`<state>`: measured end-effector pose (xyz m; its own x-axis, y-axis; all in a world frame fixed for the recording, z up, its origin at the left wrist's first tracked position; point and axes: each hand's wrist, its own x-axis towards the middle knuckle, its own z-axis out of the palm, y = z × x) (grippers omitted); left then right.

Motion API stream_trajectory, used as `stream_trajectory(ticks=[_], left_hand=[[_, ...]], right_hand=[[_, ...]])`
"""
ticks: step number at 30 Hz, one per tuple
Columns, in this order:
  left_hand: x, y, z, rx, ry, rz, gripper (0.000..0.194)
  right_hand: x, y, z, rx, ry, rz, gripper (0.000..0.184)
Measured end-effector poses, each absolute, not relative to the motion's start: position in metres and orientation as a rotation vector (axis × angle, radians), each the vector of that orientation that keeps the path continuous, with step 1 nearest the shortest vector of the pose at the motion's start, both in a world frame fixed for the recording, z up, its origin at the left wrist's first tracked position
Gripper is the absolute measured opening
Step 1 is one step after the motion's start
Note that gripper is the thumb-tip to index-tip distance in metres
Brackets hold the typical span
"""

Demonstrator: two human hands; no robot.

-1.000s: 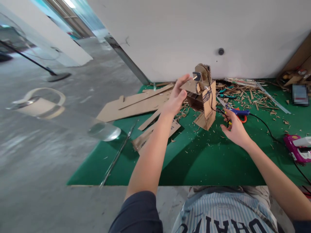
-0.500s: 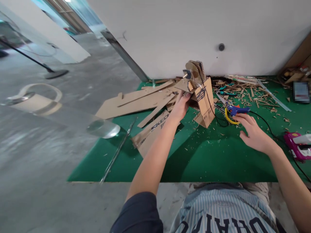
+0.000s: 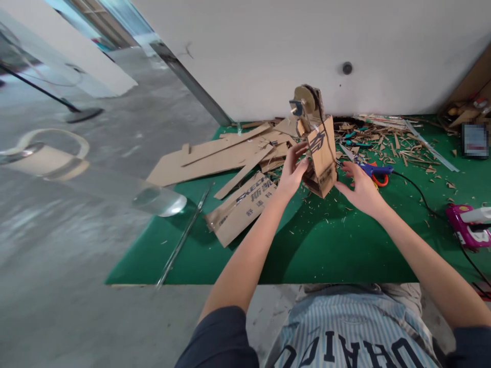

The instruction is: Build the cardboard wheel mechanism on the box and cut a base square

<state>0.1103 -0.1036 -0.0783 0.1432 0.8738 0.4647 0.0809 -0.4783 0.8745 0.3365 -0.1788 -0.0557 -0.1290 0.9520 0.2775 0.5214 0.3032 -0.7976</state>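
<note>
A cardboard model (image 3: 321, 153) stands tilted on the green tabletop, with a round disc (image 3: 305, 98) and a small dark part on its upper end. A dark cable runs down its face. My left hand (image 3: 294, 171) is closed around its left side, some fingertips hidden behind the cardboard. At the model's lower right edge, my right hand (image 3: 358, 186) has its thumb against or very near the cardboard and its fingers apart. Just behind this hand lie a blue glue gun (image 3: 378, 170) and orange-and-yellow handles (image 3: 380, 181), partly covered.
Flat cardboard sheets (image 3: 215, 153) and a printed piece (image 3: 245, 209) lie to the left, near a clear strip (image 3: 184, 237). Cardboard scraps (image 3: 387, 143) pile along the wall. A magenta-and-white device (image 3: 466, 225) sits at right. A clear bottle (image 3: 161, 201) overlaps the left table edge.
My right hand has moved left, from the yellow handle and glue gun to the model's right edge. My left hand keeps its hold, and the model has turned slightly.
</note>
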Motion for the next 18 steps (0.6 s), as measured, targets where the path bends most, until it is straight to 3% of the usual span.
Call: stream_trajectory(ticks=[5, 9, 18], left_hand=[[0.122, -0.140, -0.069, 1.920, 1.309, 1.727, 0.063], [0.130, -0.154, -0.061, 2.264, 1.379, 1.679, 0.020], [0.127, -0.095, -0.064, 1.993, 1.381, 1.655, 0.044]], right_hand=[[0.320, -0.162, -0.076, -1.383, -1.830, 0.655, 0.038], [0.319, -0.168, -0.088, -1.466, -1.937, 0.605, 0.017], [0.318, -0.182, -0.088, -1.583, -2.109, 0.499, 0.019]])
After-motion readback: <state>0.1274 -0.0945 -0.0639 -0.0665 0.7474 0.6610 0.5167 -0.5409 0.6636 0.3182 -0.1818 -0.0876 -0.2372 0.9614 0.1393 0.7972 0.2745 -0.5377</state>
